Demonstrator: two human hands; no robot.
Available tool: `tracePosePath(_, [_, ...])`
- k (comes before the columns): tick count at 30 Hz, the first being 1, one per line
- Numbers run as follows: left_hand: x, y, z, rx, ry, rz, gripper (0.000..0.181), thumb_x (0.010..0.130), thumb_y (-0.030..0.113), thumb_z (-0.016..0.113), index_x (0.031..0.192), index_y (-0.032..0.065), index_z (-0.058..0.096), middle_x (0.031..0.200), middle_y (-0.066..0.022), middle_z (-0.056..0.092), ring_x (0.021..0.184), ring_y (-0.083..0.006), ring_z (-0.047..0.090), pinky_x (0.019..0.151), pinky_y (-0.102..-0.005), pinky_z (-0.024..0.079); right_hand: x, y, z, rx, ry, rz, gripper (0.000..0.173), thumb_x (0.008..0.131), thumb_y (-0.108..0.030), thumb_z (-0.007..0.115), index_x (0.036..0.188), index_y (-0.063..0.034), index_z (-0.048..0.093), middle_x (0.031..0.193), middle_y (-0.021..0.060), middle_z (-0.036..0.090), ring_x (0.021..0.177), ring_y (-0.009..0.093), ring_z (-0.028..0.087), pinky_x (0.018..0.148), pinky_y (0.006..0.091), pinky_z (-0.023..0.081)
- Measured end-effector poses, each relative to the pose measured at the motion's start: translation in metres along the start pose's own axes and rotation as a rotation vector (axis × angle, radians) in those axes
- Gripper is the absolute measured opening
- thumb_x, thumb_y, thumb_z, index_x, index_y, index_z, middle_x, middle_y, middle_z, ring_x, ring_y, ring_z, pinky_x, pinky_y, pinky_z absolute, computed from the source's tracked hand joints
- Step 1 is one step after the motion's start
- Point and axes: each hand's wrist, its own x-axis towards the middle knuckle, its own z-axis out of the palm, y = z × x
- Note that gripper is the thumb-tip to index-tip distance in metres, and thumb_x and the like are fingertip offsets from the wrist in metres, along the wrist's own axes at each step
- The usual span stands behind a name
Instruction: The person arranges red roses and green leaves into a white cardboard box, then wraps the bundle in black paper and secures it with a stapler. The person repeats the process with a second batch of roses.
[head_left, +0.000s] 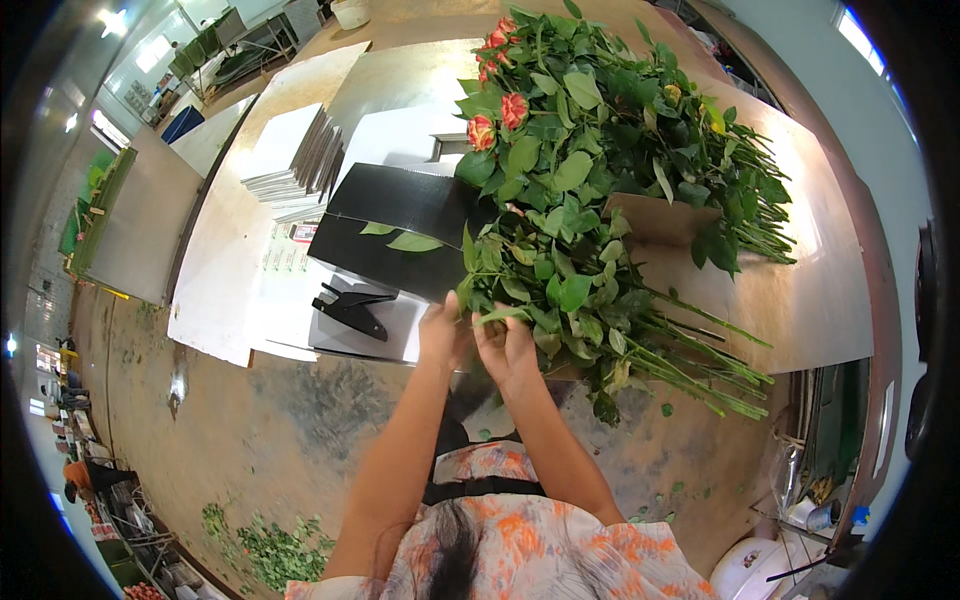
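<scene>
A bunch of leafy rose stems (555, 277) lies before me, its cut ends pointing right. Black sheeting (390, 255) with two loose leaves on it covers or adjoins the bunch's left end; blooms there are mostly hidden. My left hand (442, 334) is at the sheeting's near right corner, thumb up and fingers partly hidden. Close beside it, my right hand (506, 341) is palm up with bent fingers among the lowest leaves. What either hand grips is unclear. Left of my hands, a black plier-type stapler (356, 309) rests on a white sheet.
Behind lies a larger pile of roses (585, 112) with red-yellow blooms. A brown cardboard piece (664, 219) stands between pile and bunch. Stacked white-topped boards (292, 150) and a small red-and-white box (303, 232) are at left. Cut foliage (281, 547) litters the floor; a person (90, 476) is far left.
</scene>
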Motion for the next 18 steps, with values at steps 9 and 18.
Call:
tracePosePath(9, [0.001,-0.010,-0.001,0.100,0.061,0.163,0.012,0.085,0.011,0.055,0.081,0.0008,0.050,0.080,-0.0096,0.059,0.068,-0.0161,0.059,0.060,-0.0275,0.052,0.021,0.026,-0.019,-0.193,-0.012,-0.389,0.027,0.083,-0.005,0.055,0.108,-0.0099,0.044,0.107,0.0049,0.049,0.090,0.017,0.053,0.079,0.0344,0.048])
tracePosePath(18, [0.008,-0.014,-0.004,0.100,0.146,0.228,0.018,0.080,0.007,0.061,0.070,0.0026,0.046,0.069,-0.0070,0.055,0.058,-0.0119,0.055,0.053,-0.0222,0.049,0.039,0.010,0.010,-0.166,0.196,-0.372,0.028,0.077,0.000,0.059,0.102,-0.0068,0.048,0.095,0.0095,0.055,0.076,0.026,0.057,0.064,0.0385,0.054])
